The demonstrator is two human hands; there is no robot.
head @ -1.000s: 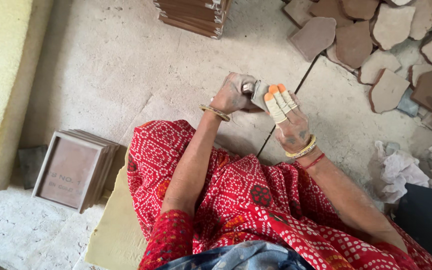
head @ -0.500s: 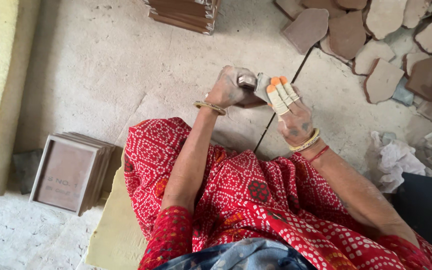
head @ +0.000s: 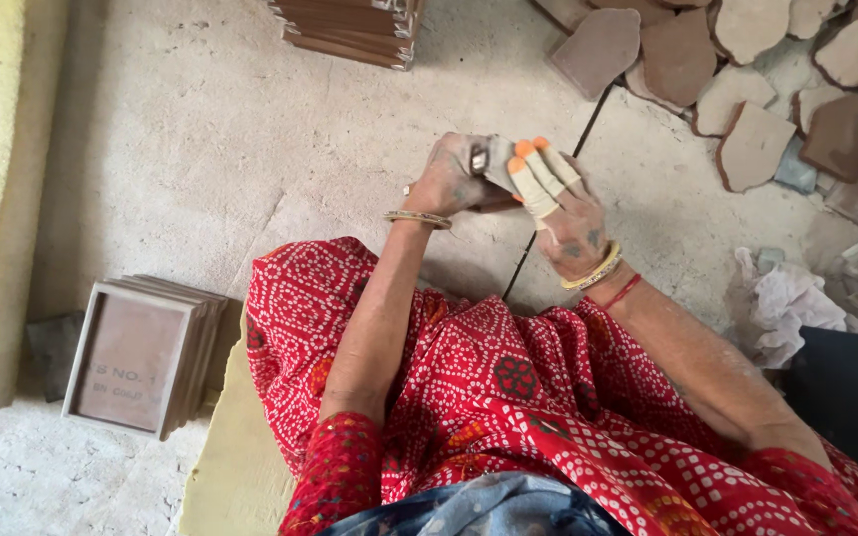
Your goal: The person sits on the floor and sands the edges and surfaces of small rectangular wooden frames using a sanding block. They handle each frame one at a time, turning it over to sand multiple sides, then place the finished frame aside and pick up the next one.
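Seated person, red dotted cloth over the lap, nearest the camera. Square framed clay tiles stacked on the pale stone floor, well apart to the left.

Above the lap both hands meet. Left hand closed around a small grey metal piece; what lies beneath it is hidden. Right hand, 3 fingers wrapped in white tape with orange tips, pressed against the left; whether it grips anything, cannot tell. A thin dark rod runs under the hands along the floor.

Farther right: crumpled white cloth, then broken brown clay shards. Far top: stack of brown flat tiles.

Risk, judged: the metal piece could slip between tightly pressed fingers; the tape suggests abrasion there.
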